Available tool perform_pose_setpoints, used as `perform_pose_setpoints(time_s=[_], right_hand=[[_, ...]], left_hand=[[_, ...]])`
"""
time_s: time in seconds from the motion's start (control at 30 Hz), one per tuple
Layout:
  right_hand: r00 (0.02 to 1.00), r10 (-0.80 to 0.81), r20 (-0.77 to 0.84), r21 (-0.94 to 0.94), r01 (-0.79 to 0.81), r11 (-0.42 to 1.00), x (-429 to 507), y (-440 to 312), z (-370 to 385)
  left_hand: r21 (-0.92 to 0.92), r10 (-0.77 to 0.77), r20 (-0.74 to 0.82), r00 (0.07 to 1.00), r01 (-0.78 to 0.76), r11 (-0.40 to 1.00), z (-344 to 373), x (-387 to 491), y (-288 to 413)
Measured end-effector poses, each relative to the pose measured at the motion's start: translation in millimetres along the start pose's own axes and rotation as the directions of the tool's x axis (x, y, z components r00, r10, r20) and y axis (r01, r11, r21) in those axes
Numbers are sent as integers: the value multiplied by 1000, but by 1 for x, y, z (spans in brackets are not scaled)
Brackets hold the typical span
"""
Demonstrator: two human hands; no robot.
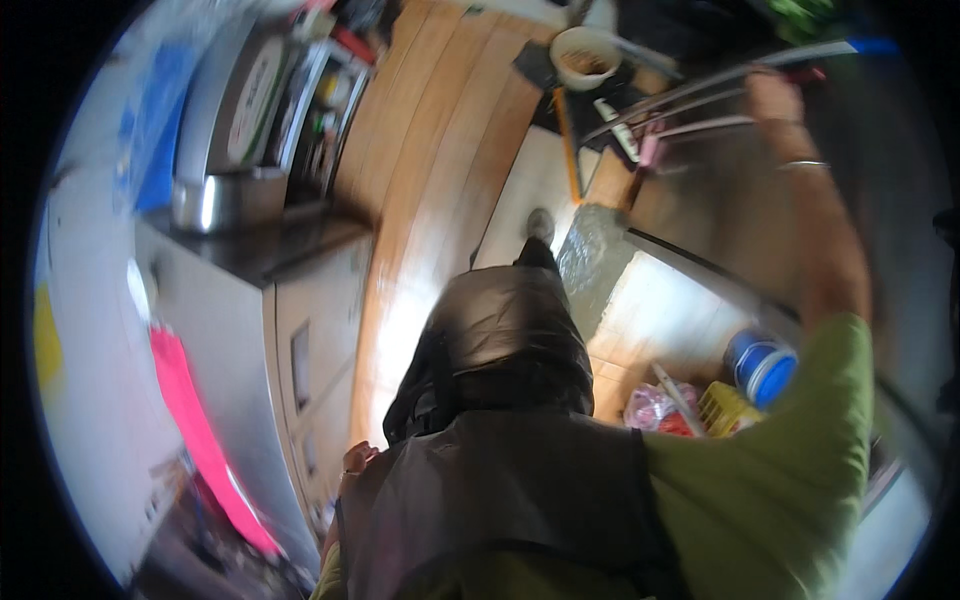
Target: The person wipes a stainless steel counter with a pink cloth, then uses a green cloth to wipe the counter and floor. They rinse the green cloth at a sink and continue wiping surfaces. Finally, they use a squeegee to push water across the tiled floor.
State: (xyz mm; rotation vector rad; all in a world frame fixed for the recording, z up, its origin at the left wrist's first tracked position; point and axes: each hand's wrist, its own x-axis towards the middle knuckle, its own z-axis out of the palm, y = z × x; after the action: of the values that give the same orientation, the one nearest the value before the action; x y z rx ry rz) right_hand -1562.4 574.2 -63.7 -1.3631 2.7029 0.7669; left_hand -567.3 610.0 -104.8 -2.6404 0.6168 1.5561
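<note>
At the upper right my right hand, with a thin bangle at its wrist, reaches out and is blurred. Its fingers lie at several long, thin pale bars, one with a blue end; whether they close around a bar is not plain. Below the bars, a knife-like thing with a white handle and a pink object lie near an orange-edged frame. A pale bucket with brownish contents stands beyond. My left hand hangs low beside my body, close to the cabinet, with its fingers curled; its grip is unclear.
A metal pot stands on the dark-topped cabinet at left. Planked flooring runs ahead, beside a wet grey patch. At right are a blue bucket, a yellow basket and plastic bags.
</note>
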Motion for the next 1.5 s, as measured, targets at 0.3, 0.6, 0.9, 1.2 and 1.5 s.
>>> perform_pose_setpoints(time_s=[0.3,0.6,0.9,1.2,1.5], right_hand=[[975,-158,157,-709,222,669,139,141,59],[926,-205,316,-747,376,548,145,145,48],[-111,-399,910,256,-606,753,-75,-119,-40],[301,-706,641,665,242,706,-362,-605,-137],[139,-833,535,618,608,498,-522,-774,-226]], left_hand=[[22,-364,-6,931,364,931,38,-125,-144],[-155,-491,102,865,501,851,123,-147,-205],[-562,-369,431,823,565,604,195,-82,-341],[-757,-320,329,888,451,473,162,18,-406],[-995,-293,90,952,101,22,67,85,-411]])
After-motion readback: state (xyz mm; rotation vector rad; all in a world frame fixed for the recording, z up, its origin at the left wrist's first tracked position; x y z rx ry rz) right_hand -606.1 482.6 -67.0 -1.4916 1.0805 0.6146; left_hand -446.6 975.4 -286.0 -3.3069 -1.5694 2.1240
